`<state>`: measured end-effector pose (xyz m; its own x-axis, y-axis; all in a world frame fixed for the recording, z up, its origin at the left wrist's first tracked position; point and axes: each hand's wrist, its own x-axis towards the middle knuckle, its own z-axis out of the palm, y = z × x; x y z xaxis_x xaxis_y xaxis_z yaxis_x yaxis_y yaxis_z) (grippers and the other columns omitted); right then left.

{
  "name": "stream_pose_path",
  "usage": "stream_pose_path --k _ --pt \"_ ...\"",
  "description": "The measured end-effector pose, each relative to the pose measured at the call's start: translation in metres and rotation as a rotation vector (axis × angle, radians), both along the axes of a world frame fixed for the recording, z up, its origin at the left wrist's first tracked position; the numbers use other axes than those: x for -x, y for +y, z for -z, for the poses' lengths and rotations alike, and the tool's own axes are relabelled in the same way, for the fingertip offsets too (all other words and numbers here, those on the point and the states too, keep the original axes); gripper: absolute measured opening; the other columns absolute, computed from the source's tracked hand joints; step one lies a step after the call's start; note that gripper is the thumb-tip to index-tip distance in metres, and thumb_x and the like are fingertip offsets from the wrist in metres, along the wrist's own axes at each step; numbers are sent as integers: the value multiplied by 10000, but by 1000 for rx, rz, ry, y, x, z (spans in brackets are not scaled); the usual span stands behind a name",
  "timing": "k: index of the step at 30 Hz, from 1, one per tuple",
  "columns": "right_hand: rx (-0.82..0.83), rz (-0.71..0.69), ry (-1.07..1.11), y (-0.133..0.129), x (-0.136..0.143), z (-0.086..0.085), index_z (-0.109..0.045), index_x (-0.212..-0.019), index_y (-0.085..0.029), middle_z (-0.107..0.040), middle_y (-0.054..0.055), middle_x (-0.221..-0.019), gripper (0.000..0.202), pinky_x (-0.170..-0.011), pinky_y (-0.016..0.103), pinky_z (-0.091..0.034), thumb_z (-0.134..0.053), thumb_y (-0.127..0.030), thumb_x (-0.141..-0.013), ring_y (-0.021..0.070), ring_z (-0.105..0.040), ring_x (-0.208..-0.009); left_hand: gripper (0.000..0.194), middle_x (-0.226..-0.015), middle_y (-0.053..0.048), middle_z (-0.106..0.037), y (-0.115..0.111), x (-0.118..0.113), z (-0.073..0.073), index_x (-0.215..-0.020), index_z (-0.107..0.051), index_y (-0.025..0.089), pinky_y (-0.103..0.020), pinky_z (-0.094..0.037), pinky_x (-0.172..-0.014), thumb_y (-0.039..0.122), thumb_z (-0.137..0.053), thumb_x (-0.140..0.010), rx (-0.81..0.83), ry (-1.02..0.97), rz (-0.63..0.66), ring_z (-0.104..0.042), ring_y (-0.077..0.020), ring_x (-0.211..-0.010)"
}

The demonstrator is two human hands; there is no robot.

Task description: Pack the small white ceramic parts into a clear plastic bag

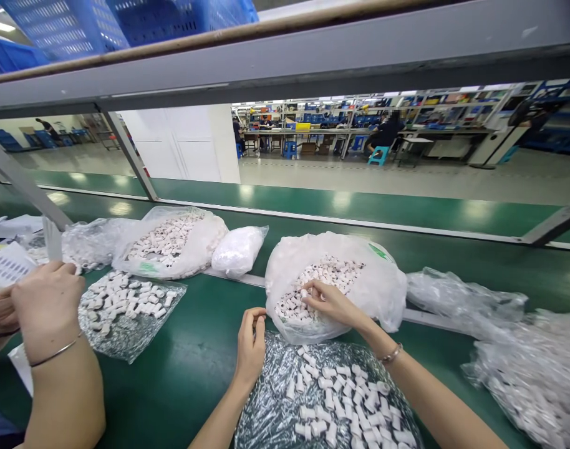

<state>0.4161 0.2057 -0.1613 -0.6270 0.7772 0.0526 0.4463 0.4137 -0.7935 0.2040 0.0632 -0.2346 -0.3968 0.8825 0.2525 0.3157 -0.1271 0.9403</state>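
Note:
My right hand point(325, 299) reaches into an open clear plastic bag point(388, 280) full of small white plastic parts point(334, 271). Its thumb and fingers pinch one small white part point(304, 294) at the bag's mouth. Just left of the bag, my left hand point(251, 343) has its fingers curled together; what they hold, if anything, is hidden. In front of me lies a flat clear plastic sheet or bag point(275, 386), with many white tube-shaped pieces point(355, 402) scattered over it.
At the left, a co-worker's hands point(51, 296) hold papers beside another bag of white parts point(166, 243) and a plastic sheet of pieces point(126, 299). Crumpled plastic bags point(523, 368) lie at the right. A shelf beam point(285, 53) with blue crates point(60, 25) crosses above.

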Motion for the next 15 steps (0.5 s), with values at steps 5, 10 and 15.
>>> stream_pose_path --k 5,10,15 --pt "47 90 103 0 -21 -12 -418 -1337 -234 -623 53 -980 579 -423 262 -346 -104 -592 -1008 114 -385 -484 283 -1094 -84 -638 0 -2 1 -1095 -602 237 -335 -521 -861 408 -391 -1017 9 -3 16 -633 -220 -1015" --pt "-37 134 -26 5 -15 -7 -653 -983 -205 -651 53 -880 380 -596 279 -430 -482 -542 -938 163 -537 -666 285 -1105 -86 -628 -1 -1 1 -1098 -594 233 -350 -508 -880 405 -380 -1020 18 -9 14 -622 -224 -1025" --pt "-116 191 -163 3 8 7 -656 -779 -196 -648 71 -815 173 -700 303 -410 -666 -365 -814 215 -573 -760 291 -1106 -82 -620 0 0 1 -1101 -587 233 -350 -499 -888 410 -369 -1023 25 -11 15 -613 -220 -1033"
